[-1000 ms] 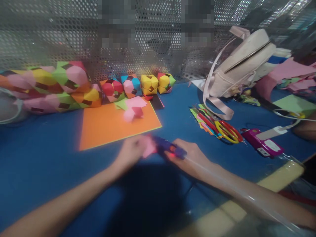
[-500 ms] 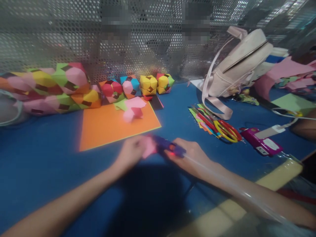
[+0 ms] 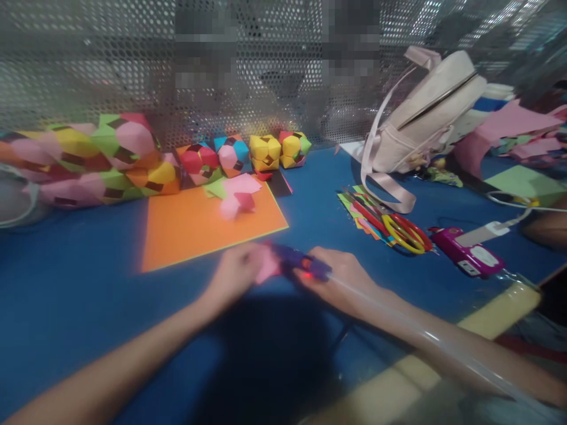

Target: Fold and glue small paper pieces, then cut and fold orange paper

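My left hand (image 3: 234, 273) is closed on a small pink paper piece (image 3: 268, 264) above the blue table. Closed around a dark blue glue gun (image 3: 305, 262) with a red light, my right hand (image 3: 339, 273) has a clear glue stick (image 3: 381, 301) running back along the forearm. The gun's front end meets or overlaps the pink paper; contact is too blurred to tell. Beyond my left hand lies an orange sheet (image 3: 190, 236) with a folded pink paper piece (image 3: 237, 203) on it.
Folded paper balls (image 3: 128, 141) line the perforated metal wall (image 3: 146, 71). Scissors (image 3: 405, 233) lie on coloured papers at right, beside a purple power strip (image 3: 469, 251) and a pale pink bag (image 3: 425, 112). A bucket (image 3: 15, 198) stands at far left.
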The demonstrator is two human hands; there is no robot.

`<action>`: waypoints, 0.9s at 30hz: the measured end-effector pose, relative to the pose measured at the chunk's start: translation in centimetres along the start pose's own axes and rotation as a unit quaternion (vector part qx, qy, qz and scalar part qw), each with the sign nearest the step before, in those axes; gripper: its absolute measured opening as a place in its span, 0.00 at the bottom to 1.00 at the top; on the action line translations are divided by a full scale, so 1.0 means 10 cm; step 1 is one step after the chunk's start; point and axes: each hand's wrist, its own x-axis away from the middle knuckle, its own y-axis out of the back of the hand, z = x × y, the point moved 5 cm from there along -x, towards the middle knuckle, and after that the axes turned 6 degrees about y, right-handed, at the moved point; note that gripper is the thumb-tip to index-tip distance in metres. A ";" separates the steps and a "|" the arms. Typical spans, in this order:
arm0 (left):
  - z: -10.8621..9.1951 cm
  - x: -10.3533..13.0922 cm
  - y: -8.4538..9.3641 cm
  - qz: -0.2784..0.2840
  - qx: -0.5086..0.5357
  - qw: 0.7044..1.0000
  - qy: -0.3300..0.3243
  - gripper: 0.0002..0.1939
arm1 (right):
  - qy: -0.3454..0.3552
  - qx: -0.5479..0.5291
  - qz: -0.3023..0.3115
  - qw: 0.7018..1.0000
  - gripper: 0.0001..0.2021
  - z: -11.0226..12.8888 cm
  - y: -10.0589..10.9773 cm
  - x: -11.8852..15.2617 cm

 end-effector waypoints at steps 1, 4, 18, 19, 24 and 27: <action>-0.01 0.00 0.00 -0.001 -0.005 1.000 -0.003 0.09 | 0.002 0.001 -0.001 1.000 0.09 0.00 0.00 0.00; -0.03 0.01 0.00 0.002 -0.011 1.000 -0.018 0.10 | 0.008 -0.005 -0.003 1.000 0.09 0.00 0.00 0.00; -0.02 0.02 0.00 0.005 0.016 1.000 0.002 0.08 | -0.021 -0.004 0.027 0.999 0.08 -0.02 0.00 0.00; -0.03 0.02 0.00 0.005 0.018 1.000 0.001 0.09 | -0.016 -0.003 0.025 1.000 0.08 -0.02 0.00 0.00; -0.01 0.02 0.00 0.010 0.031 0.999 -0.006 0.08 | -0.014 0.009 0.015 1.000 0.09 -0.03 0.01 0.00; -0.01 0.03 0.00 0.007 0.028 1.000 -0.009 0.09 | -0.007 0.009 0.009 1.000 0.10 -0.01 0.01 0.00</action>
